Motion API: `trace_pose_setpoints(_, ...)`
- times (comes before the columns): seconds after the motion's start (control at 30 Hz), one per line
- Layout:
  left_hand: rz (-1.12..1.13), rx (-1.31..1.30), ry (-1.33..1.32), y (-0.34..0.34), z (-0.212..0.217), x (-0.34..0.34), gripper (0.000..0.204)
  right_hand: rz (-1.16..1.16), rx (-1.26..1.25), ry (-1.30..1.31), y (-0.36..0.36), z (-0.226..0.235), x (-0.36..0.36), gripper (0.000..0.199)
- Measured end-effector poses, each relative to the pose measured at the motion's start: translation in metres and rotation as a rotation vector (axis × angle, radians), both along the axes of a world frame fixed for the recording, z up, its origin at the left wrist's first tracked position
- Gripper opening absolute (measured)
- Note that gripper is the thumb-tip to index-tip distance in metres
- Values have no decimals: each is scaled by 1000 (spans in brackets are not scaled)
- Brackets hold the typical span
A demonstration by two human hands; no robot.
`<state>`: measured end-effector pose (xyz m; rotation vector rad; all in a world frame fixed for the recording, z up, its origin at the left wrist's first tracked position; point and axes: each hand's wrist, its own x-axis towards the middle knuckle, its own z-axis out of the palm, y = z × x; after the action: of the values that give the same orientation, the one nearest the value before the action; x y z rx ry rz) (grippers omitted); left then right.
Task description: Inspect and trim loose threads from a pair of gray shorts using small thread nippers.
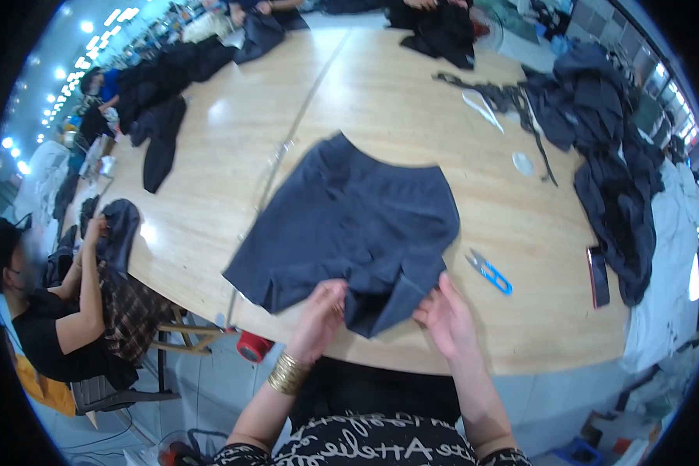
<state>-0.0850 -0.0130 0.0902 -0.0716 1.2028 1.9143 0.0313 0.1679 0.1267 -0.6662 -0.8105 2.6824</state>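
One pair of navy shorts point(349, 221), two hands, centre of the frame.
Left hand point(320, 309) and right hand point(449, 318) pinch its lower edge, fingers clamped on cloth; one thread snips point(495, 277) (blue-handled) lies just right, one phone point(599, 277) farther right, dark garments point(586, 97) heaped upper right.

Pretty bright in here tbh, cool bluish light with rows of ceiling lamps point(87, 27) blazing up on the left. The wooden table point(396, 101) throws back blotchy white glare, while the dark garment point(349, 202) goes near black in its folds. Proper fishbowl bend toward the rim, black corners, far background kinda soft and smeary.
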Motion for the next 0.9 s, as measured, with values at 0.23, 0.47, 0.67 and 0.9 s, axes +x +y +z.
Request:
trace_pose_setpoints(0.23, -625, -269, 194, 10, 6, 0, 34, -2, 163, -70, 26, -2, -2, 21)
trace_pose_setpoints(0.47, -384, -248, 613, 50, 34, -14, 38, -155, 530, -115, 73, 13, -15, 27)
trace_pose_setpoints(0.67, -524, 85, 35, 62, 50, -21, 23, -127, 379, -6, 85, 37, -32, 27)
trace_pose_setpoints(0.9, -472, 707, 267, 85, 138, -63, 25, 99, 506, 137, 80, 75, -107, 25)
